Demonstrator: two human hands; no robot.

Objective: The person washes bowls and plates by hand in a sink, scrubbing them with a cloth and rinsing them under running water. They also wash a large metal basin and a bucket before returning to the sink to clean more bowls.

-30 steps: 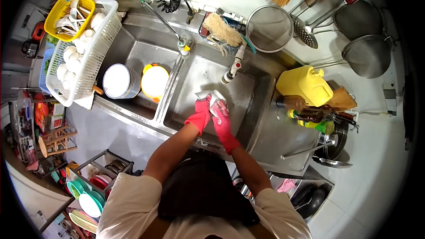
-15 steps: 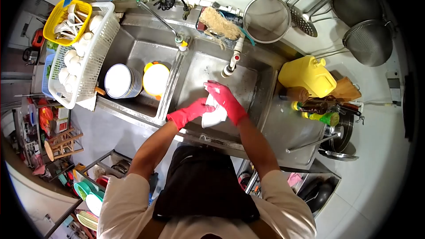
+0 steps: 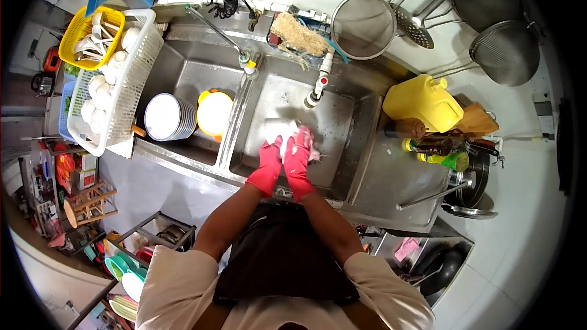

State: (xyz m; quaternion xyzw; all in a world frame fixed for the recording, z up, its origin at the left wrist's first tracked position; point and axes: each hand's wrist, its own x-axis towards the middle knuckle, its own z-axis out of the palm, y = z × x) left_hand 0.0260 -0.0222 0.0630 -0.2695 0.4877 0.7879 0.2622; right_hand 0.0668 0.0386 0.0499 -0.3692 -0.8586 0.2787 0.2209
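Both my hands wear pinkish-red rubber gloves and are low in the right basin (image 3: 257,101) of a steel double sink. My left hand (image 3: 269,162) is closed on the near edge of a white vessel (image 3: 279,129), perhaps a cup or bowl; glare blurs its shape. Close beside it, my right hand (image 3: 298,157) is bent around a soapy, pale pink cloth (image 3: 315,154) that shows past its right side, against the vessel. White suds cling to the right glove.
The left basin (image 3: 183,73) holds a stack of plates (image 3: 164,116) and a yellow-rimmed bowl (image 3: 214,113). Left of it is a white basket (image 3: 147,43) of dishes. A faucet (image 3: 315,95) overhangs the right basin. A yellow jug (image 3: 419,104) and bottles stand right.
The white vessel has shifted up and left, tipped from upright-looking to lying across. My right hand came down and left beside my left hand, and the pink cloth now shows.
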